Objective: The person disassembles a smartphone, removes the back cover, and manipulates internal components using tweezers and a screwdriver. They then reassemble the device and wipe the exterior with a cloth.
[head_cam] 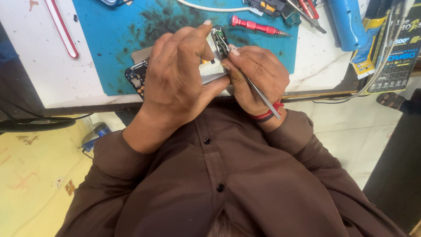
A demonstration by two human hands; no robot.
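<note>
From my head camera, looking down past my brown shirt (210,184), my left hand (177,85) is wrapped around an opened phone (213,66), fingers curled over its top, holding it just above the near edge of the counter (39,66). My right hand (258,79) is closed on a pair of thin metal tweezers (256,90), their tips down at the small circuit board (218,37) at the phone's upper end. I judge the chief risk is a slip: the tips could skid across the board and scratch it, or flick a tiny part off onto the floor, since I hold the phone at the counter's edge. Another phone body (137,75) lies on the stained blue mat (118,30), with a red screwdriver (256,26) beyond. I see no tray or box for loose parts.
</note>
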